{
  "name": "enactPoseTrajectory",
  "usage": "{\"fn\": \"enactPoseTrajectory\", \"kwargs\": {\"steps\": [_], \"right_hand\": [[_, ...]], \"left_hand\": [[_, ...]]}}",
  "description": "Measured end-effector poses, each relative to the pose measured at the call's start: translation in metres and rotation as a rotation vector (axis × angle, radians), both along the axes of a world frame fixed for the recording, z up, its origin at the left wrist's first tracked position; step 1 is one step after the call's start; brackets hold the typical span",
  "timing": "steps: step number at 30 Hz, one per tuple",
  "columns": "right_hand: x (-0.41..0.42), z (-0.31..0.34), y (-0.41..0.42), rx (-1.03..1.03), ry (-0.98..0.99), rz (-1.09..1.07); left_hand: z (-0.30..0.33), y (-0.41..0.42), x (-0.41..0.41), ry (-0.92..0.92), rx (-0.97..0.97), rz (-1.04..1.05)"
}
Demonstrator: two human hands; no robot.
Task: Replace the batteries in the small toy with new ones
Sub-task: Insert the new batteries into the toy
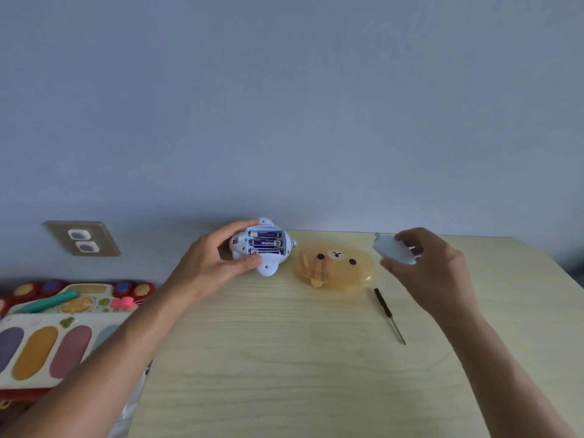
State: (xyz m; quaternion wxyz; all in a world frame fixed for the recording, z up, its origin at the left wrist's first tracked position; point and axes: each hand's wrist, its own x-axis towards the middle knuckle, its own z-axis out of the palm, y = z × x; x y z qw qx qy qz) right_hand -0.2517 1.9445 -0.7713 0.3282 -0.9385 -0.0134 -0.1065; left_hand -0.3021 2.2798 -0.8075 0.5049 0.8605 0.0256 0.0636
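Both grips are closed on parts of the toy: the left hand (215,260) wraps the white toy (264,248) from its left side, thumb on the near edge and fingers over the far edge, holding it at the back edge of the bench (284,358) with its underside facing up, while the right hand (433,263) pinches the pale battery cover (393,249) between thumb and fingertips, raised above the bench well to the right of the toy. Largest in view is the light wood bench, set against a plain grey wall (284,105) with a double socket plate (83,238) low on the left. Off the bench's left edge sits a colourful play set (47,336) with oval pads of purple, orange and pink, and red drum shapes behind it. Between the two hands, on the bench, lies a translucent orange bear-face case (336,267); several orange cylinders show through its left half, though what they are is blurred. Near that case, toward the camera and under the right hand, lies a small black-handled screwdriver (390,316), tip pointing toward the camera. Inside the toy's open compartment three blue batteries (265,244) lie side by side.
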Motion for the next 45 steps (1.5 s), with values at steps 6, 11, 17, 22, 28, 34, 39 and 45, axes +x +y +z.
{"fn": "enactPoseTrajectory", "kwargs": {"steps": [6, 11, 17, 22, 28, 34, 39, 45], "right_hand": [[-0.004, 0.029, 0.064, 0.162, -0.056, 0.353], [0.004, 0.026, 0.122, 0.119, -0.024, 0.613], [0.014, 0.012, 0.144, 0.004, 0.0, 0.708], [0.017, 0.012, 0.142, -0.001, -0.006, 0.702], [0.015, 0.013, 0.137, -0.034, -0.005, 0.69], [0.02, 0.015, 0.132, -0.123, 0.003, 0.708], [0.021, 0.012, 0.13, -0.056, 0.036, 0.704], [0.024, 0.008, 0.131, 0.003, 0.055, 0.681]], "left_hand": [[-0.003, 0.001, 0.001, -0.005, -0.013, -0.017], [-0.007, 0.004, 0.002, -0.006, -0.02, 0.003], [-0.006, 0.002, 0.001, -0.027, -0.046, -0.009], [-0.005, 0.004, 0.002, -0.021, -0.042, -0.022], [-0.003, 0.003, 0.001, -0.025, -0.03, -0.031], [-0.002, 0.003, 0.001, -0.02, -0.016, -0.035], [-0.002, 0.005, 0.002, 0.009, -0.008, -0.068], [0.004, 0.009, 0.0, 0.076, -0.252, -0.129]]}}
